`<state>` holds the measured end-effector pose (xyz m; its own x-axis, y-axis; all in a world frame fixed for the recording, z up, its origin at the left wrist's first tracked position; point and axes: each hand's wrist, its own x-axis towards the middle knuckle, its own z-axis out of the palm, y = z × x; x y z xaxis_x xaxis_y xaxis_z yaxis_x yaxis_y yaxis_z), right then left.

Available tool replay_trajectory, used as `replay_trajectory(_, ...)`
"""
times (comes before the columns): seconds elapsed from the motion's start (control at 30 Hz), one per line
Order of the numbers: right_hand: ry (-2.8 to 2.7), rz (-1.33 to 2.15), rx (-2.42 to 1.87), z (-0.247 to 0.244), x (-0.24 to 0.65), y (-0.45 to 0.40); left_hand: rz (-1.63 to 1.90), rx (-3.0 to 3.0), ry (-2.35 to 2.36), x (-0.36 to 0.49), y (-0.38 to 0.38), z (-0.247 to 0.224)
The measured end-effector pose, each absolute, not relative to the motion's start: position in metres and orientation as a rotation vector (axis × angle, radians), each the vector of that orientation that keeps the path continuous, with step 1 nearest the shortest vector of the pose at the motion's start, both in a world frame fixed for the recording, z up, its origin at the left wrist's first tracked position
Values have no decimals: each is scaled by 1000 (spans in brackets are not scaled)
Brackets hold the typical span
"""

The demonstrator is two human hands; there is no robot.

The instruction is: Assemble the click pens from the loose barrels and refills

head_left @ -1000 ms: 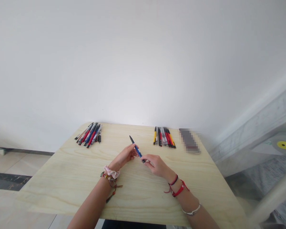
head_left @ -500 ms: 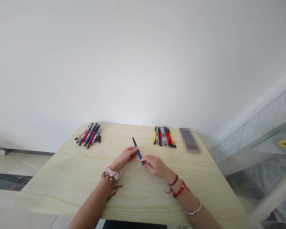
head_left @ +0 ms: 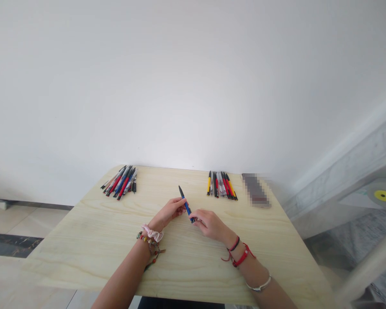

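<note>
A blue pen (head_left: 187,207) with a black tip section is held between both hands over the middle of the table, its tip pointing up and away to the left. My left hand (head_left: 170,213) pinches its barrel around the middle. Lower down, the fingers of my right hand (head_left: 209,223) close on the pen's near end, hiding part of it. At the back left lies a loose pile of pens (head_left: 120,182) in red, blue, black and clear. A row of pens (head_left: 221,185), yellow, red, black and clear, lies side by side at the back right.
The pale wooden table (head_left: 93,249) stands against a white wall (head_left: 193,86). A blurred-out dark flat object (head_left: 256,189) lies near its right back edge. Off the table to the right is a disc with a yellow centre (head_left: 385,196).
Almost nothing differs. Both hands stay on the blue pen in the same place, and the pen piles have not moved.
</note>
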<state>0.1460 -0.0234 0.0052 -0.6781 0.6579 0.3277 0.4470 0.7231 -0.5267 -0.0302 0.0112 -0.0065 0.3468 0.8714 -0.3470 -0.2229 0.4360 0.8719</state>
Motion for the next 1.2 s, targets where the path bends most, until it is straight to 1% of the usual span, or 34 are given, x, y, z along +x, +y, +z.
replay_trajectory(1.2,-2434,532,-829,6,146,-24,810,853,959,-31,11,-7)
